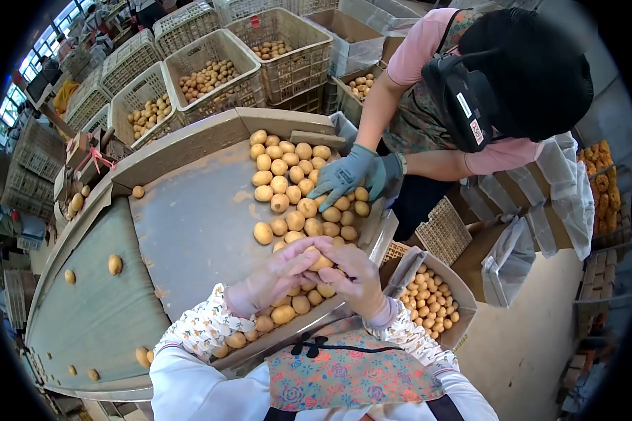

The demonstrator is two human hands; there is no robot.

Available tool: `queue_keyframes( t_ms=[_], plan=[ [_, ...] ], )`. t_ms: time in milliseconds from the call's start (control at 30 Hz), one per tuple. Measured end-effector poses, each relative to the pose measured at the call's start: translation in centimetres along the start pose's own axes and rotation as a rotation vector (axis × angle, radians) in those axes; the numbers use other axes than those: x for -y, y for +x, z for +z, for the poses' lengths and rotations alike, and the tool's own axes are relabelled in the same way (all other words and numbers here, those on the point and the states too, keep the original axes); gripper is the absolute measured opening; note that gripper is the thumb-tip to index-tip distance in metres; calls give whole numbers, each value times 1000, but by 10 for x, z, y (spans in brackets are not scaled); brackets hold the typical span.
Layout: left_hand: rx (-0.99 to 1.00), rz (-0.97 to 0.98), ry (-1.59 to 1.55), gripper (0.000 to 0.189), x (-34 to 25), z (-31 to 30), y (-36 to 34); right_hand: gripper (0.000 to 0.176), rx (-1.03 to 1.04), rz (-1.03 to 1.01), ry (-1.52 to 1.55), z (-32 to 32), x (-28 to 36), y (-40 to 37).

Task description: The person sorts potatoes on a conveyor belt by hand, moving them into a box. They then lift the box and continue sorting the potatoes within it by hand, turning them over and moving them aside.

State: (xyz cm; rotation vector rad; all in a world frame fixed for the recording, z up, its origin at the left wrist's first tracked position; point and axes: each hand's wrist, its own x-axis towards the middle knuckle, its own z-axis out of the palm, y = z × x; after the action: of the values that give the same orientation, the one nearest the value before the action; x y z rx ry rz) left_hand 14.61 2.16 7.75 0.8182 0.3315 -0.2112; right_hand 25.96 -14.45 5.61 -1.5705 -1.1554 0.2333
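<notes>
Both of my hands meet over the near edge of a sorting table (196,210). A yellow-brown potato (321,261) shows between them. My left hand (277,274) closes on it from the left, and the fingers of my right hand (358,281) wrap it from the right. Below and around my hands lie more potatoes (283,313), partly hidden by my wrists. Further up the table, a loose group of potatoes (279,184) spreads towards the co-worker's blue-grey gloved hand (344,175), which rests on some of them.
A green conveyor belt (91,295) carries scattered potatoes on the left. Crates of potatoes (211,77) line the far side. Beside the table's right edge stands a lined box of potatoes (428,302). A co-worker (435,91) leans in from the upper right, near cartons (512,182).
</notes>
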Motion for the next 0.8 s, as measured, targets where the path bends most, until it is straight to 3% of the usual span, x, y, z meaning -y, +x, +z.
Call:
queue_keyframes(
  t_ms=[133, 267, 400, 467, 567, 667, 700, 800],
  plan=[
    [50, 127, 32, 54, -9, 4, -8, 33, -118, -71, 60, 4, -4, -2],
    [-84, 433, -108, 60, -16, -15, -2, 36, -234, 355, 296, 7, -3, -8],
    [-82, 517, -132, 67, -30, -21, -11, 42, 67, 193, -218, 2, -39, -36],
    [-52, 517, -120, 70, -30, -22, -11, 42, 159, 261, -238, 6, -46, -48],
    [-126, 502, -174, 57, -33, -13, -11, 39, 244, 259, -293, 14, -56, -60],
    [42, 576, 0, 37, -19, -46, -6, 38, 250, 121, -452, 18, -65, -67],
    [-62, 547, 20, 20, -23, -37, -10, 36, 248, 117, -450, 20, -69, -69],
    [12, 605, 249, 20, -23, -42, -11, 35, 268, 79, -518, 24, -71, -70]
  ],
)
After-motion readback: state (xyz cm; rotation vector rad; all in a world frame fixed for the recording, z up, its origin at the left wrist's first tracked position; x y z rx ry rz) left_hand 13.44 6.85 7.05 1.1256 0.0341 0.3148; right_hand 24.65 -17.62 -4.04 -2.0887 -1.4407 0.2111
